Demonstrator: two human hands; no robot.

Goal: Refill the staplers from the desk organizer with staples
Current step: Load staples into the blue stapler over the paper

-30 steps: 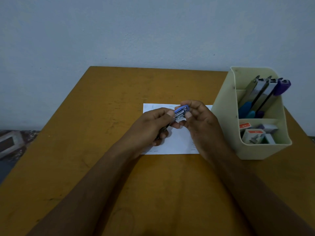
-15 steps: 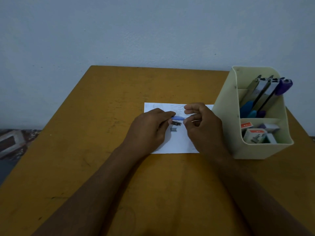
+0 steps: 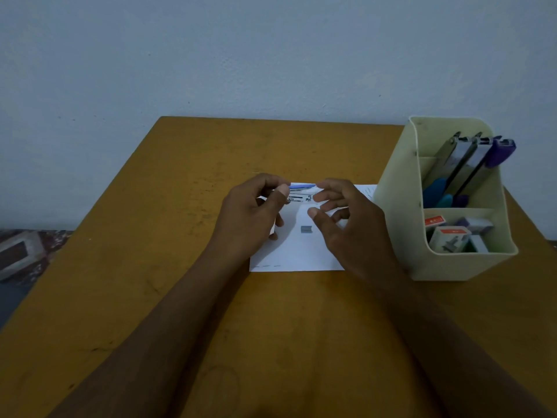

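Observation:
A small blue stapler (image 3: 300, 193) is held above the white paper (image 3: 297, 254), its blue top lifted off the metal magazine. My left hand (image 3: 250, 218) pinches its left end between thumb and index finger. My right hand (image 3: 346, 224) has curled fingertips on its right end, with the thumb a little below. A short grey strip of staples (image 3: 306, 229) lies on the paper under the hands. The cream desk organizer (image 3: 401, 212) stands at the right with several staplers (image 3: 461, 167) in its back compartment.
Small staple boxes (image 3: 449, 236) fill the organizer's front compartment. The yellow-brown table (image 3: 168, 267) ends at a pale wall behind. Its left edge drops to a patterned floor (image 3: 21, 254).
The hands have drawn slightly apart and risen off the paper with the stapler. The grey staple strip now lies uncovered on the paper.

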